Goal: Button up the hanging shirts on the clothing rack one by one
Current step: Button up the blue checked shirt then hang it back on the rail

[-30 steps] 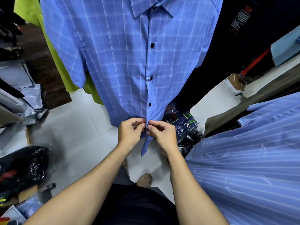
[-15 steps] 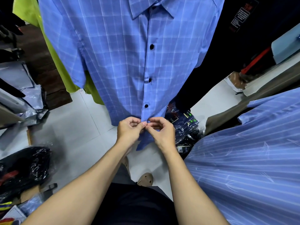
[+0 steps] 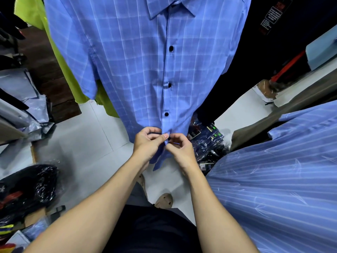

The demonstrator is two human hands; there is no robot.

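Note:
A blue checked short-sleeved shirt (image 3: 138,57) hangs straight ahead, its front closed by three dark buttons down the placket. At its lower hem my left hand (image 3: 147,145) pinches the left edge of the placket. My right hand (image 3: 179,148) pinches the right edge, with a dark button (image 3: 169,138) showing between the fingertips of both hands. The two hands touch at the fingertips. The shirt's tail hangs below them.
A lime green shirt (image 3: 60,57) hangs behind on the left, a black garment (image 3: 259,57) on the right. A blue striped shirt (image 3: 284,179) fills the near right. Packaged clothes (image 3: 207,145) lie on the white floor, and black bags (image 3: 27,189) sit at left.
Both hands stayed at the hem, working the lowest button; the shirt front swayed slightly and the dark button now shows between the fingertips.

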